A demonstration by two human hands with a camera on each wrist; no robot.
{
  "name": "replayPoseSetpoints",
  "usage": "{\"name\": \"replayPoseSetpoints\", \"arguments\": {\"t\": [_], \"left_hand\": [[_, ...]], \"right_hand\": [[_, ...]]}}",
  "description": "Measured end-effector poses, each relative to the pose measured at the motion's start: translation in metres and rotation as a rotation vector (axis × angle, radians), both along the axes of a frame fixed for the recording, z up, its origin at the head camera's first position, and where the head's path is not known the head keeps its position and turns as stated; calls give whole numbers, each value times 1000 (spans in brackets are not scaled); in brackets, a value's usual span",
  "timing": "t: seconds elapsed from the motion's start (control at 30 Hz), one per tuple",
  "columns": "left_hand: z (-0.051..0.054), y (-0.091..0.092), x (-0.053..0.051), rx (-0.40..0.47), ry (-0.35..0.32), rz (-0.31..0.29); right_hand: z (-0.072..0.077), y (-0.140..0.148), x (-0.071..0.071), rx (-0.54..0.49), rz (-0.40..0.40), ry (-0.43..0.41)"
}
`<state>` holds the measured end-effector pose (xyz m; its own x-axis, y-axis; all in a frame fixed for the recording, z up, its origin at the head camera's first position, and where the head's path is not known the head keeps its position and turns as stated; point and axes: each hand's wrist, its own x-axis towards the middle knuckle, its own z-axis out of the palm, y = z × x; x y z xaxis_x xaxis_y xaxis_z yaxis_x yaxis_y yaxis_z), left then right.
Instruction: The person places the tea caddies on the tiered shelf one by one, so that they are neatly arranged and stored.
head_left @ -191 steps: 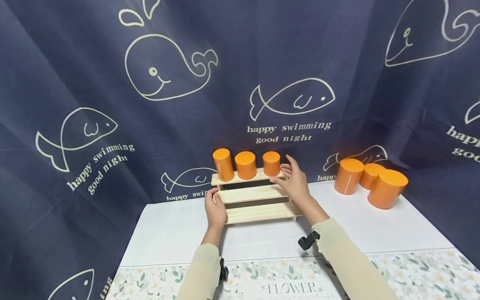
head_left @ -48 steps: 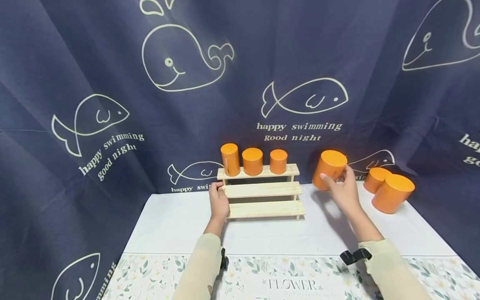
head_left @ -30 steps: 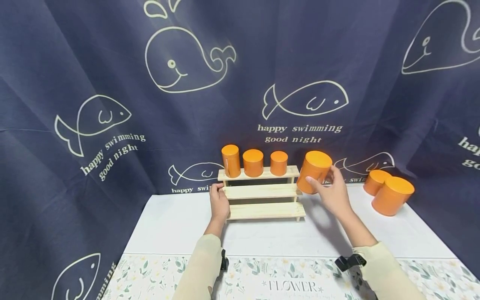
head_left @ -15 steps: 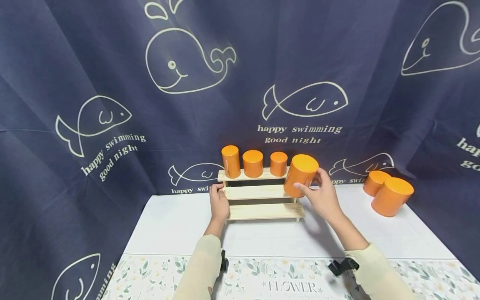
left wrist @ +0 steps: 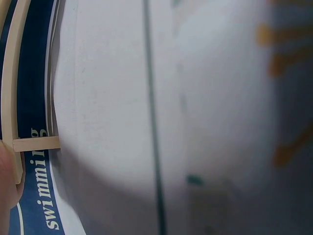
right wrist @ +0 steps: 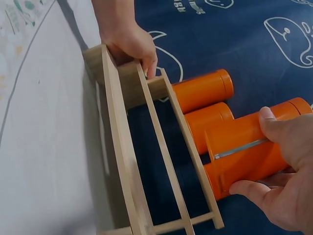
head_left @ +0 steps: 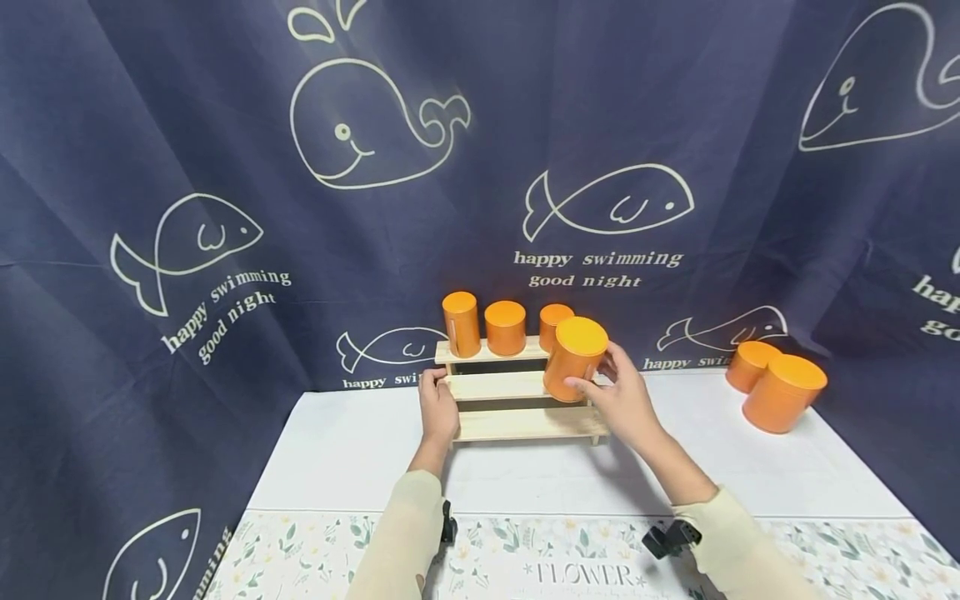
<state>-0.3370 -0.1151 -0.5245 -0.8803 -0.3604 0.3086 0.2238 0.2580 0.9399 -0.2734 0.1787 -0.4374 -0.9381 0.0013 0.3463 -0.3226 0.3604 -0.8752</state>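
In the head view, my right hand (head_left: pixel 626 404) holds a large orange lidded canister (head_left: pixel 573 362) upright, thumb in front, before the right end of a three-tier wooden rack (head_left: pixel 495 386). Whether its base touches the middle shelf I cannot tell. My left hand (head_left: pixel 437 408) grips the rack's left end; the right wrist view shows that hand (right wrist: pixel 129 46) with fingers curled over the wood. On the top shelf stand a slim canister (head_left: pixel 462 327), a wider one (head_left: pixel 506 330) and a small one (head_left: pixel 552 323), partly hidden behind the held canister.
Farther right on the white-covered table (head_left: pixel 345 450) stand a small orange canister (head_left: pixel 748 368) and a large one (head_left: pixel 782 398), close together. A dark blue curtain (head_left: pixel 420 242) with fish drawings hangs right behind the rack. A floral mat (head_left: pixel 315 550) covers the table's front.
My right hand has carried the large canister leftward from the group on the right to the front of the rack. The left hand stays on the rack's left end.
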Motion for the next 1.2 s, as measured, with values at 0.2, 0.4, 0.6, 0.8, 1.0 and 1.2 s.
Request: {"name": "replayPoseSetpoints", "arguments": {"t": [0.2, 0.4, 0.6, 0.8, 1.0, 1.2], "left_hand": [[1, 1, 1, -5, -8, -1], [0, 0, 2, -4, -5, -3], [2, 0, 2, -1, -5, -9], [3, 1, 3, -2, 9, 0], [3, 1, 2, 3, 17, 4], [3, 1, 2, 6, 24, 5]], "right_hand": [[1, -11, 2, -48, 59, -39], [1, -25, 2, -68, 99, -24], [-1, -39, -1, -75, 130, -17], [-5, -51, -3, -92, 153, -59], [-10, -63, -4, -109, 182, -65], [-16, -75, -6, -102, 206, -63]]}}
